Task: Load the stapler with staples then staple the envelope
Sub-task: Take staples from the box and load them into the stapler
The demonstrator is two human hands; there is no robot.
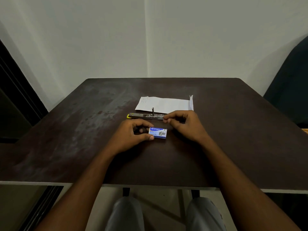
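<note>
A small blue staple box [159, 133] lies on the dark table [233, 139], and my left hand [131, 135] grips its left end between thumb and fingers. Just beyond it the stapler [141, 116] lies opened out flat, with a yellow tip at its left end and a thin rod standing up near its middle. My right hand [185, 124] pinches a thin strip of staples at the stapler's right end. The white envelope [164, 105] lies flat behind the stapler, its flap raised at the right edge.
A dark chair back [290, 90] stands off the table's right rear corner. A white wall runs close behind the table. My knees [126, 214] show below the table's near edge.
</note>
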